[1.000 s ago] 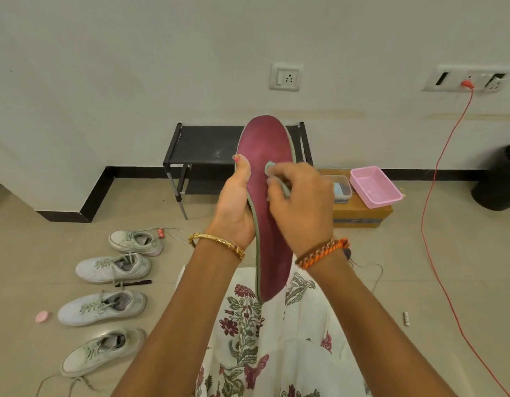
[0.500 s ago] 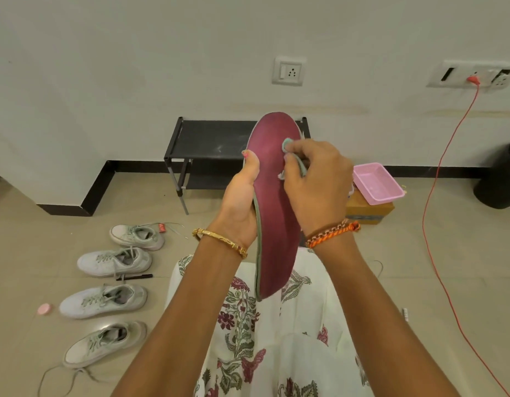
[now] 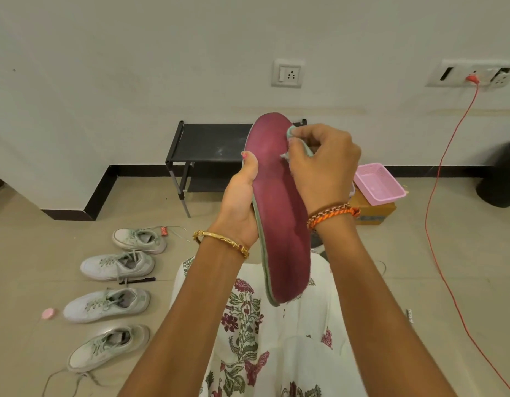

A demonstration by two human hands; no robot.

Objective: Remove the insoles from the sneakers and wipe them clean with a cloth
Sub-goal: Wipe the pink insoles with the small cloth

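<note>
A maroon insole [image 3: 279,213] with a grey-green edge stands upright in front of me, toe end up. My left hand [image 3: 240,204] grips its left edge near the middle, thumb on the maroon face. My right hand [image 3: 322,164] pinches a small pale green cloth [image 3: 292,133] and presses it against the insole's upper right part. Most of the cloth is hidden inside the fingers. Several white sneakers [image 3: 117,266] with green laces lie in a row on the floor at the left.
A black low rack [image 3: 208,144] stands against the wall behind the insole. A pink basket [image 3: 378,183] sits on a cardboard box [image 3: 374,210] at the right. An orange cable [image 3: 437,202] runs down from a wall socket. A black bin [image 3: 502,176] is at far right.
My right hand with the cloth has slid up the insole from its middle toward the toe end. The left hand keeps its grip on the edge.
</note>
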